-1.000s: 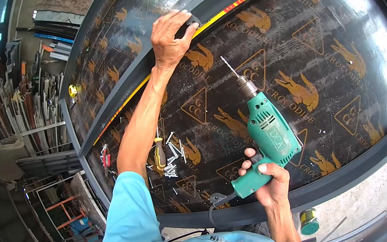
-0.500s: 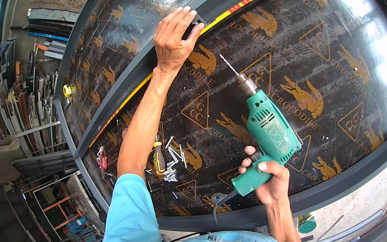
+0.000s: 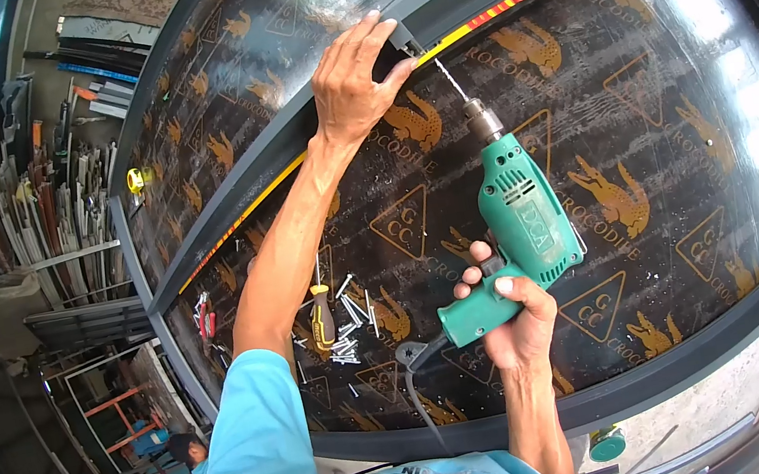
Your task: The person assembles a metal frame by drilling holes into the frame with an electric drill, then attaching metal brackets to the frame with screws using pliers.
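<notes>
My right hand (image 3: pixel 514 305) is wrapped round the handle of a green drill (image 3: pixel 525 204). The drill's bit (image 3: pixel 451 81) points up, its tip close to a dark grey bar (image 3: pixel 462 7) and a yellow strip (image 3: pixel 457 34) along it. My left hand (image 3: pixel 356 77) has its fingers closed on a small dark block (image 3: pixel 404 38) against that bar. Below the left forearm lie a yellow-handled screwdriver (image 3: pixel 321 321), a pile of screws (image 3: pixel 347 334) and red-handled pliers (image 3: pixel 205 319) on the black printed board (image 3: pixel 451 186).
A yellow tape measure (image 3: pixel 134 179) sits near the frame's left end. Long metal profiles (image 3: pixel 48 210) stand at the far left. A person (image 3: pixel 190 452) shows at the lower left, and a green round object (image 3: pixel 607 444) is below the frame.
The drill has moved up, its tip now nearer the bar. My left hand has shifted slightly right with the block. A person has come into view at the lower left.
</notes>
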`<state>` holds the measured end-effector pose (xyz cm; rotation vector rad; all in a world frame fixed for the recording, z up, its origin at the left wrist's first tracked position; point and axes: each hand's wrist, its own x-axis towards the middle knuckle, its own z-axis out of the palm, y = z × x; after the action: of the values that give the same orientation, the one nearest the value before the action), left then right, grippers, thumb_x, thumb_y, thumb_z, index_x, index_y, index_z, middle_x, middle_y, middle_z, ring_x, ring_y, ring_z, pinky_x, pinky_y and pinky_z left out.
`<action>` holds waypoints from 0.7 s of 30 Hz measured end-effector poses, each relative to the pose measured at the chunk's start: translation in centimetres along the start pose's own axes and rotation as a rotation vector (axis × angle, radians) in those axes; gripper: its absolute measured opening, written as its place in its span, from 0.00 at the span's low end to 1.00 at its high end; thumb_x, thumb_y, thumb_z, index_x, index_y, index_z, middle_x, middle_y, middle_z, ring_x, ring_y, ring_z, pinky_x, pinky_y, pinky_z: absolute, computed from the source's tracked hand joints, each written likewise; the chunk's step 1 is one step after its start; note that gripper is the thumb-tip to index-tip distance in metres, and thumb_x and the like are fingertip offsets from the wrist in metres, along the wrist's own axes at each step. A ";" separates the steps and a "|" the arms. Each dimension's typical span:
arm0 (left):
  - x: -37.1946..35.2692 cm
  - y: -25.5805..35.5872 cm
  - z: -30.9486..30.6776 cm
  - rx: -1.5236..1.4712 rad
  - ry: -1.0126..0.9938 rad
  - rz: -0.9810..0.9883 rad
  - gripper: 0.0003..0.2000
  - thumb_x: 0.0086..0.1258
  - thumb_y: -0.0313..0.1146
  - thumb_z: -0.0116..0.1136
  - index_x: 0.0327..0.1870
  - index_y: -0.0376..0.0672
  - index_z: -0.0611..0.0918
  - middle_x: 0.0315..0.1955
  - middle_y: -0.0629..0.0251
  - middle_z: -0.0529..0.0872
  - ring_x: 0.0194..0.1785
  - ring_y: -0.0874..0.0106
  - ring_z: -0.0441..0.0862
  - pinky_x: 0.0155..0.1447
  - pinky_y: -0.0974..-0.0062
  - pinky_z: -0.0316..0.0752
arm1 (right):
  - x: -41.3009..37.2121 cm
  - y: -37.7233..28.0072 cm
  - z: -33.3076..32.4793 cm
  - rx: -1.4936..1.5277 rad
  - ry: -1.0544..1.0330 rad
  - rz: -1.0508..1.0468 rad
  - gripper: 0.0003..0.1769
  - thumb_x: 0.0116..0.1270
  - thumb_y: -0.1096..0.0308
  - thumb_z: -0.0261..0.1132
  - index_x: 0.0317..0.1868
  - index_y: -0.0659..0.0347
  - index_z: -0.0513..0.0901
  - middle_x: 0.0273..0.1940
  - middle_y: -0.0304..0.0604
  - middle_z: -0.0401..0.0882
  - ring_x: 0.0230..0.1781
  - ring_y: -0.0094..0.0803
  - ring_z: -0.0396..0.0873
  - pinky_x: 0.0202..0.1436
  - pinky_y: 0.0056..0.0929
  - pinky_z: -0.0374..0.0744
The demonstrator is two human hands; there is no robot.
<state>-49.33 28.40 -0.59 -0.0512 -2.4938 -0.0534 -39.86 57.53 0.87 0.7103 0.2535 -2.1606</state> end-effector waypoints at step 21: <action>0.0 0.2 0.3 0.019 0.011 -0.017 0.26 0.50 0.38 0.76 0.52 0.47 0.82 0.54 0.61 0.83 0.54 0.61 0.81 0.57 0.65 0.77 | 1.9 2.0 1.2 -0.093 0.033 -0.068 0.35 0.50 0.77 0.62 0.63 0.68 0.68 0.49 0.52 0.79 0.39 0.37 0.78 0.44 0.41 0.79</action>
<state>-49.47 28.58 -0.80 -0.0222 -2.4836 -0.0367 -39.71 54.55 0.91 0.6943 0.3980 -2.1867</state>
